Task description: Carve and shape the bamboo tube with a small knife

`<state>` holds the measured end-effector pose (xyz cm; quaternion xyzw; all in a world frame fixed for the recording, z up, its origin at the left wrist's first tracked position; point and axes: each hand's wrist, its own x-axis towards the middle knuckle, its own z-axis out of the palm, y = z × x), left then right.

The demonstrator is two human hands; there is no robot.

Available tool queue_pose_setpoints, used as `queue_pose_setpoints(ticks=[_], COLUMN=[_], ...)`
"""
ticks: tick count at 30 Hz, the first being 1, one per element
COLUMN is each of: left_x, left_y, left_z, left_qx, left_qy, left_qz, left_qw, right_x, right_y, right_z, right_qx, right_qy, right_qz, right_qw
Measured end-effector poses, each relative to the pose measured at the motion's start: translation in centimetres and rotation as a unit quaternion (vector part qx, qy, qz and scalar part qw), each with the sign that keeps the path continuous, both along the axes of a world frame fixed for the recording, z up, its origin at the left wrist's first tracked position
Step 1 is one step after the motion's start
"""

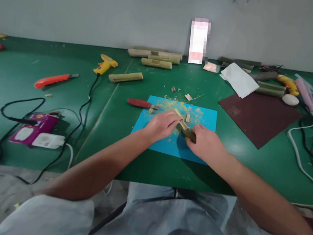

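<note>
A short length of bamboo (184, 126) with a notch cut in its side is held between both hands, above a blue sheet (165, 147). My left hand (162, 124) grips its far end, fingers closed round it. At the near end, my right hand (206, 141) is wrapped over the bamboo. Sawdust and small bamboo chips (187, 118) lie scattered on the sheet around the piece. Just beyond my left hand rests a red-handled carving knife (141, 103), its blade pointing right. Parts of the bamboo are hidden by my fingers.
Several bamboo pieces (156, 63) lie along the wall, one more (125, 77) nearer. Leftward are a yellow glue gun (106, 65), an orange utility knife (54, 80) and a purple power strip (39, 129) with cords. A dark brown sheet (260, 119) and white paper (239, 80) lie right.
</note>
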<state>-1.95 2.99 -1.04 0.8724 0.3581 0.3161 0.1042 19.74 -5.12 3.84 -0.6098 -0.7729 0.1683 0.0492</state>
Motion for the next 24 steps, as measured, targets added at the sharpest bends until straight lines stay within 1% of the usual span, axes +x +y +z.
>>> queue_pose_setpoints(ticks=[4,7,11,14,18,21,24], left_x=[0.04,0.05,-0.06,-0.08,-0.22,-0.26,-0.16], left_y=[-0.01,-0.05,-0.07,-0.11,0.21,0.39,0.20], left_z=[-0.05,-0.03,0.00,-0.05,-0.12,-0.13,-0.04], left_qx=[0.019,0.000,0.018,0.004,0.021,0.003,0.009], left_qy=[-0.018,-0.001,-0.009,-0.002,-0.002,0.003,-0.008], left_qz=[0.026,0.010,0.031,0.001,0.026,0.023,0.035], left_qw=[0.999,1.000,0.999,1.000,0.999,1.000,0.999], right_x=[0.02,0.05,0.05,0.01,-0.02,0.03,0.07], right_y=[0.02,0.05,0.08,0.07,0.04,0.01,0.01], right_z=[-0.06,-0.15,-0.20,-0.24,-0.37,-0.45,-0.44], right_qx=[0.004,0.008,0.010,0.012,0.015,0.017,0.013], right_qy=[0.001,0.002,0.001,-0.001,0.000,0.000,0.000], right_qz=[-0.002,0.005,0.000,0.002,0.002,0.003,0.000], right_qw=[1.000,1.000,1.000,1.000,1.000,1.000,1.000])
